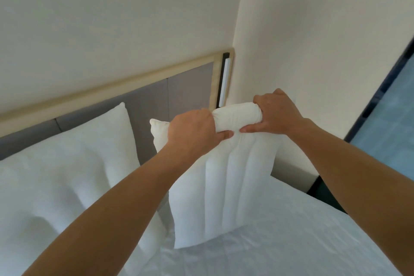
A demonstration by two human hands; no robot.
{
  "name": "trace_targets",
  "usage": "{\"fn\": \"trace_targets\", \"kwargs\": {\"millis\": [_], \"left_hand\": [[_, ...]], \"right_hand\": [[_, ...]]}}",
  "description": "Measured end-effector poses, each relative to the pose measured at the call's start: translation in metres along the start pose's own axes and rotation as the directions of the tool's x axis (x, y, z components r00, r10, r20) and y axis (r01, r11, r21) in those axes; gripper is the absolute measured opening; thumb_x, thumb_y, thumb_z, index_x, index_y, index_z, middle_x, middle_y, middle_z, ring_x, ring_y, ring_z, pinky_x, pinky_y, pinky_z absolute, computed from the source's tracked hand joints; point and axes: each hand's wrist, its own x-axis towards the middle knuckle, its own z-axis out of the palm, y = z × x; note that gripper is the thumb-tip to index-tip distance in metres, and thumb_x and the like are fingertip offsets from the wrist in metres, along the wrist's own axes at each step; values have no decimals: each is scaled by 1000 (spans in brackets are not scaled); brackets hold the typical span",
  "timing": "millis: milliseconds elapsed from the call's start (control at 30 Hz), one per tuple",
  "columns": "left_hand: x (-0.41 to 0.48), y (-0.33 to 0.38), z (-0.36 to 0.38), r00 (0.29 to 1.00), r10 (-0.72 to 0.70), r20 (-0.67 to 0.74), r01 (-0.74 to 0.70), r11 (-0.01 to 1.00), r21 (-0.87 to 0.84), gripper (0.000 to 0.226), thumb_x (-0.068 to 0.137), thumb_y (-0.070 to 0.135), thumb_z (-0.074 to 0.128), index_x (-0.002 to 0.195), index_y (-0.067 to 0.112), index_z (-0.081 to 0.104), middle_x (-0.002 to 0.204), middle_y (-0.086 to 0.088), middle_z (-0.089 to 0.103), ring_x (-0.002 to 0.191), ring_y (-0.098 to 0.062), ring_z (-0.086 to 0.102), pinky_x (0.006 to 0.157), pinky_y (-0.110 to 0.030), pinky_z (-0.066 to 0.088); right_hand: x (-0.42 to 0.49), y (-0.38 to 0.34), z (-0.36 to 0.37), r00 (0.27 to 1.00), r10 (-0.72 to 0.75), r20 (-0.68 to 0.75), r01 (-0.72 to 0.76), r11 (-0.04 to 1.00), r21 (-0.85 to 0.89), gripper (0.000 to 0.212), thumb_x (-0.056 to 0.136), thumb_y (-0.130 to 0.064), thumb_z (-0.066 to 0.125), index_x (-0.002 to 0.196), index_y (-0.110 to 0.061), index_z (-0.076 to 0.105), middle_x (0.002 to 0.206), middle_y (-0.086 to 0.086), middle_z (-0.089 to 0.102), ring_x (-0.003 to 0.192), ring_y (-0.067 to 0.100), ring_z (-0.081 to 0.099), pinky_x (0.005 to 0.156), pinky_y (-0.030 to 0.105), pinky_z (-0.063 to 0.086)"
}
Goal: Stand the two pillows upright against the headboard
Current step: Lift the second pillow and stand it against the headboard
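A white pillow (224,186) stands upright on the bed at the right end of the grey padded headboard (179,92). Its top edge is bunched into a roll. My left hand (192,132) and my right hand (275,114) are both shut on that rolled top edge, close together. The pillow's lower edge rests on the white sheet (291,242). A second white pillow (67,168) leans upright against the headboard to the left, partly hidden by my left forearm.
A cream wall (313,29) juts out right beside the held pillow. A wooden frame (112,89) tops the headboard, with a black-and-white vertical strip (224,80) at its right end. A dark-framed glass panel (392,119) lies at far right.
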Motion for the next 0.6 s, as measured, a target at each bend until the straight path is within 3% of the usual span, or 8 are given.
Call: {"fn": "trace_targets", "kwargs": {"millis": [133, 267, 367, 600], "left_hand": [[26, -15, 5, 999, -43, -11, 43, 999, -5, 70, 77, 91, 50, 95, 24, 53, 68, 11, 44, 61, -16, 48, 53, -33, 31], [49, -23, 14, 993, -117, -4, 117, 993, 17, 67, 77, 90, 51, 90, 25, 46, 67, 11, 39, 55, -11, 38, 49, -32, 22], [70, -31, 27, 981, -191, 15, 190, 980, 50, 66, 76, 91, 50, 89, 26, 45, 68, 11, 40, 58, -14, 41, 49, -32, 23], [124, -59, 64, 935, -353, 13, 346, 924, 163, 68, 74, 94, 48, 84, 26, 45, 69, 9, 43, 55, -10, 36, 47, -31, 20]], "right_hand": [[43, 6, 16, 998, -51, -23, 51, 999, -17, 90, 56, -103, 41, 86, -19, 57, 69, -4, 60, 62, 22, 56, 77, 38, 31], [85, 16, 37, 990, -127, -53, 129, 991, 29, 82, 55, -101, 46, 81, -23, 49, 65, -9, 52, 59, 20, 48, 74, 37, 28], [121, 23, 64, 976, -203, -78, 209, 974, 87, 83, 54, -100, 46, 80, -21, 52, 65, -7, 56, 59, 20, 51, 74, 36, 27], [216, 33, 139, 924, -373, -79, 381, 898, 218, 85, 53, -102, 44, 84, -22, 49, 71, -8, 57, 65, 21, 55, 74, 37, 32]]}}
